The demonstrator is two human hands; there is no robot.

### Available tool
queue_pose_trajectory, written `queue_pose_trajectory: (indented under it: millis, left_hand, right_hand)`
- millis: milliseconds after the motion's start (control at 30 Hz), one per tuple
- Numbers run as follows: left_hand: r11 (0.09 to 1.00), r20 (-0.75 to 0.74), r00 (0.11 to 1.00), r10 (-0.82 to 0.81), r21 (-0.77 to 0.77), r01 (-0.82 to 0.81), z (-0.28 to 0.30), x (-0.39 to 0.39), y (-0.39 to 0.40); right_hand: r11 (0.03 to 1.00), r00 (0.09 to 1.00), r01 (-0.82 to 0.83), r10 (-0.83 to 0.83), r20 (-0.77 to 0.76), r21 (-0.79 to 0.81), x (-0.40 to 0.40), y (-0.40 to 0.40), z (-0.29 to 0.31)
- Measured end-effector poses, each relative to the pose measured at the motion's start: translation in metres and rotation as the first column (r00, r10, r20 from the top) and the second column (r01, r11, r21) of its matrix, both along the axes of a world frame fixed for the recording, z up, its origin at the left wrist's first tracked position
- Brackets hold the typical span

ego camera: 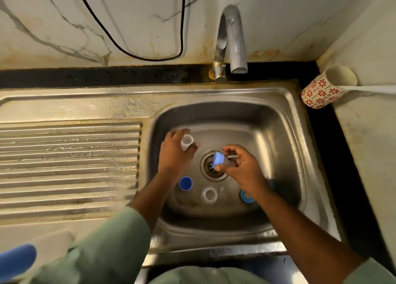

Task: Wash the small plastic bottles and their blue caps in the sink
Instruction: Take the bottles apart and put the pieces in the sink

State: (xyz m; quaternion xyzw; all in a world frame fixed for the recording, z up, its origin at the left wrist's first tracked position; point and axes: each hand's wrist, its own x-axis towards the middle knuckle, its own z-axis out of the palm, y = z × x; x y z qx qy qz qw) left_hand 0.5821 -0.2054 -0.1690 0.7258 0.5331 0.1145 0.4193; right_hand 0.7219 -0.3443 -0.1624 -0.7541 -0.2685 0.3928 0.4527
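Left hand (174, 149): centre frame, grips 1 open bottle (186, 141), mouth up, ready to take water.
Right hand (237, 165): pinches capped bottle (220, 160) over drain (211, 168), probably to unscrew it.
Basin (278, 138): lower centre holds 2 caps (185, 183) and 1 upright bottle (209, 194), awaiting washing.
Tap (231, 39): top centre, no water visible.

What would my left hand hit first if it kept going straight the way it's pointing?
Probably the sink's back wall. The left hand, holding an uncapped plastic bottle, points away from you across the basin; depth is unclear.
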Motion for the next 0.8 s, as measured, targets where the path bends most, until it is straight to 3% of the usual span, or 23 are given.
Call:
queue_pose_trajectory:
  millis: [67,100,200,300,433,567,700,800]
  left_hand:
    - [0.903,0.247,0.968,0.040,-0.424,0.070,0.023,-0.010,-0.024]
    - [0.862,0.321,0.947,-0.009,-0.477,0.170,0.032,-0.016,-0.035]
    - [0.928,0.411,0.887,-0.210,-0.202,0.313,0.048,-0.031,-0.057]
    - [0.909,0.549,0.821,-0.155,-0.246,0.336,0.067,-0.038,-0.065]
    - [0.892,0.616,0.781,-0.105,-0.289,0.347,0.082,-0.047,-0.075]
    - [0.891,0.621,0.753,-0.218,-0.188,0.413,0.087,-0.055,-0.091]
    - [0.910,0.587,0.776,-0.232,-0.150,0.385,0.086,-0.061,-0.103]
    - [0.870,0.680,0.733,0.029,-0.379,0.316,0.090,-0.061,-0.107]
  right_hand:
    - [0.999,1.000,0.012,-0.011,-0.018,0.036,-0.007,-0.005,0.011]
    - [0.997,0.999,0.023,-0.019,-0.050,0.068,-0.011,-0.009,0.016]
    - [0.987,0.975,0.044,-0.008,-0.222,0.157,-0.021,-0.021,0.034]
    - [0.975,0.959,0.009,0.054,-0.278,0.222,-0.023,-0.034,0.047]
    - [0.961,0.990,-0.002,0.041,-0.134,0.278,-0.024,-0.042,0.068]
    - [0.961,0.998,-0.048,0.057,-0.024,0.272,-0.033,-0.043,0.076]
    - [0.980,0.996,-0.077,0.082,-0.019,0.183,-0.044,-0.040,0.078]
    - [0.965,1.000,-0.017,0.020,-0.009,0.263,-0.051,-0.039,0.077]
